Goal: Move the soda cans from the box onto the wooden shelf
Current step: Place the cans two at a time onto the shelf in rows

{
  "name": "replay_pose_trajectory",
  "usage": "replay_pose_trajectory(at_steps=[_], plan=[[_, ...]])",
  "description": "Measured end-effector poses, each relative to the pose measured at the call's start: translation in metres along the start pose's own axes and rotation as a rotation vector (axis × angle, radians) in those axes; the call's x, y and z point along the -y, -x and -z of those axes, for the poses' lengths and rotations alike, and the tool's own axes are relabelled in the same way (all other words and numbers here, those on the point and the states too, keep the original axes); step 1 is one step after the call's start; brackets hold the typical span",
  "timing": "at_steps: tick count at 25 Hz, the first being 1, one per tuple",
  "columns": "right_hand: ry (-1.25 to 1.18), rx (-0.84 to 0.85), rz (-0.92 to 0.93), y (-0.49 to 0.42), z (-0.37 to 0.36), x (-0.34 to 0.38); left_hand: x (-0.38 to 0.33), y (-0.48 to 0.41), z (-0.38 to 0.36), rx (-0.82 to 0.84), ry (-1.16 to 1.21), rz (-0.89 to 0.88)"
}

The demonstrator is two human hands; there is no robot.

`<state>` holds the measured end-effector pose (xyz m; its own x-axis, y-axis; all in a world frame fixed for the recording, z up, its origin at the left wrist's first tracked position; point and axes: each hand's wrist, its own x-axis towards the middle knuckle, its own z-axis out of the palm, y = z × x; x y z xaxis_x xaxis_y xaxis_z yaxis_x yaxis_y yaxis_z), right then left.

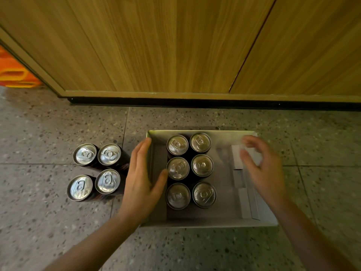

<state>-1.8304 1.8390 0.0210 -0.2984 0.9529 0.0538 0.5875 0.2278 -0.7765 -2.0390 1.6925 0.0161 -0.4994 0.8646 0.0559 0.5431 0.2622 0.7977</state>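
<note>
A shallow grey cardboard box (211,222) lies on the floor, seen from above. Several dark soda cans (202,165) with silver tops stand inside it in two columns. Several more cans (108,154) stand in a square on the floor to the left of the box. My left hand (141,178) hovers open over the box's left wall, its thumb close to the middle left can. My right hand (262,169) is open and blurred above the right part of the box, with nothing in it.
Wooden cabinet panels (156,45) with a dark base strip rise just beyond the box. The floor is speckled grey terrazzo tile (48,124). An orange patterned object (13,73) shows at the far left edge.
</note>
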Motion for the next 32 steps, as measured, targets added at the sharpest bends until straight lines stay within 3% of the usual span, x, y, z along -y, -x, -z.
replay_pose_trajectory(at_steps=[4, 7, 11, 15, 18, 21, 28, 32], plan=[[0.027, 0.436, -0.143, -0.03, -0.042, 0.02, -0.007, -0.042, -0.011, 0.206, 0.136, 0.194], [0.012, 0.587, -0.262, -0.041, -0.068, 0.02, -0.005, -0.061, -0.024, 0.343, 0.252, 0.333], [0.009, 0.515, -0.264, -0.054, -0.08, 0.015, 0.007, -0.075, -0.037, 0.398, 0.315, 0.403], [0.123, 0.333, -0.108, -0.047, -0.081, 0.015, 0.013, -0.076, -0.04, 0.384, 0.392, 0.388], [0.155, 0.397, -0.158, -0.05, -0.086, 0.017, 0.012, -0.077, -0.043, 0.383, 0.403, 0.405], [0.197, 0.421, -0.212, -0.053, -0.09, 0.019, 0.009, -0.078, -0.05, 0.281, 0.361, 0.429], [0.036, 0.221, -0.076, -0.038, -0.054, 0.048, -0.017, -0.07, -0.022, 0.087, 0.186, 0.23], [-0.244, 0.224, -0.012, -0.041, 0.016, 0.139, -0.103, -0.08, 0.053, -0.003, 0.21, 0.125]])
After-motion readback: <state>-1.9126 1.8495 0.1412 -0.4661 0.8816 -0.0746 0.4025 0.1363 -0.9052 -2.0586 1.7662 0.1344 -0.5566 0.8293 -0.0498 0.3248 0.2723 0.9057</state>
